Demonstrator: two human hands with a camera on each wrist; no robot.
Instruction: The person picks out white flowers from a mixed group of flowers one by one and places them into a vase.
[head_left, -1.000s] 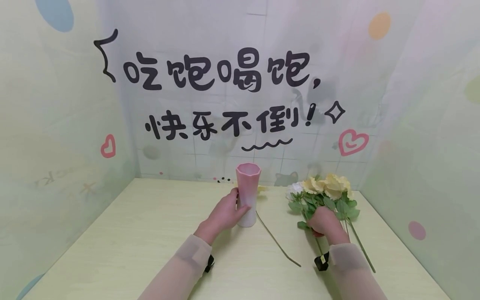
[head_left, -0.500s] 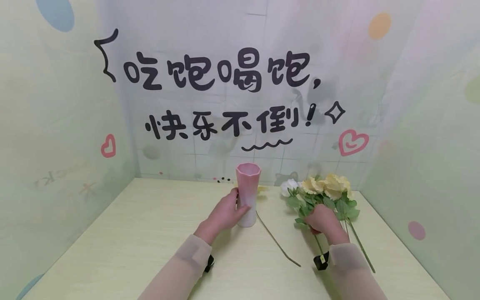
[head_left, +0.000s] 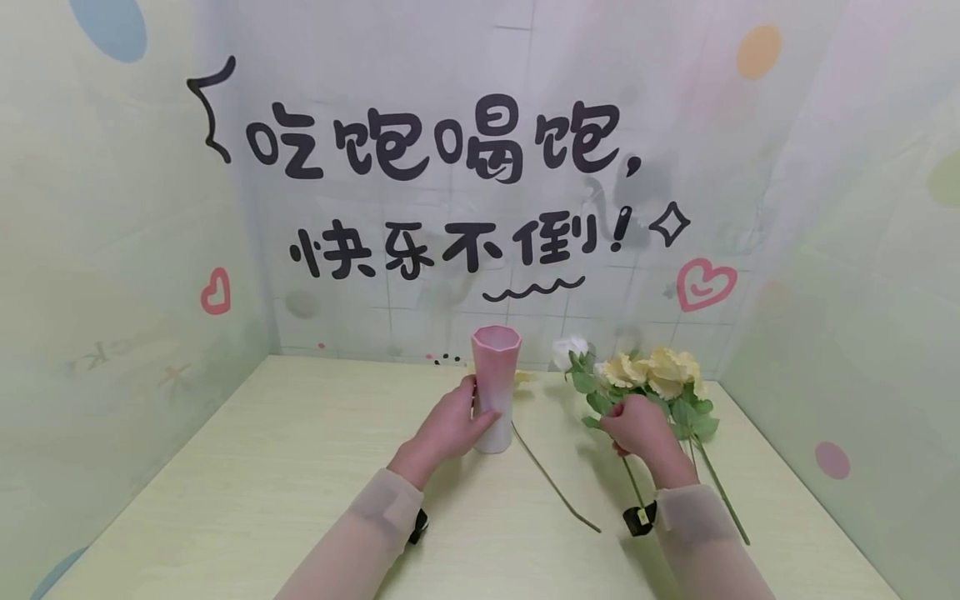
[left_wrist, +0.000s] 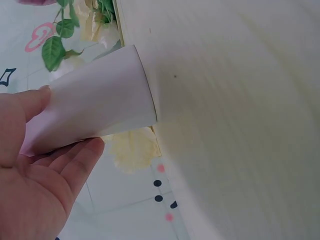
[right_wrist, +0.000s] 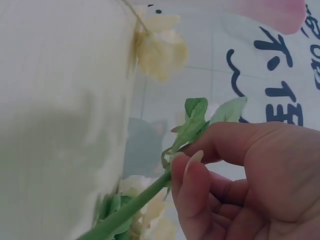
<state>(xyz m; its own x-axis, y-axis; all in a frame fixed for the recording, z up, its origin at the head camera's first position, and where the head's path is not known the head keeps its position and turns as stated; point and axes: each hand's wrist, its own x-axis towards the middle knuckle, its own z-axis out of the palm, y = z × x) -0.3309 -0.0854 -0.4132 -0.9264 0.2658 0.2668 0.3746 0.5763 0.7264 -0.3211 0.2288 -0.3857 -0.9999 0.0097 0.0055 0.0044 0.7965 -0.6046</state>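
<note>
Your left hand [head_left: 450, 427] is wrapped around the lower half of the pink vase [head_left: 495, 392], which stands upright on the desk [head_left: 285, 467] near the middle of the frame; that grip looks meant to steady a tall, narrow vessel that could tip easily. Your right hand [head_left: 637, 425] pinches the green stem of a white flower [head_left: 570, 350], whose bloom stands raised just right of the vase mouth, above the bunch of yellow flowers [head_left: 660, 371] lying on the desk at centre right. Holding the stem partway down, just below the leaves, leaves the head free and the lower end trailing toward your sleeve. One loose stem [head_left: 551, 487] lies on the desk between your hands, its pale bloom mostly hidden behind the vase. The left wrist view shows what the head view cannot: your thumb [left_wrist: 22, 107] and fingers [left_wrist: 75, 165] lie against the vase wall [left_wrist: 100, 107] with the palm open behind it. The right wrist view shows your thumb and forefinger [right_wrist: 192, 185] closed on the stem [right_wrist: 135, 207], just below a leaf cluster [right_wrist: 195, 120].
</note>
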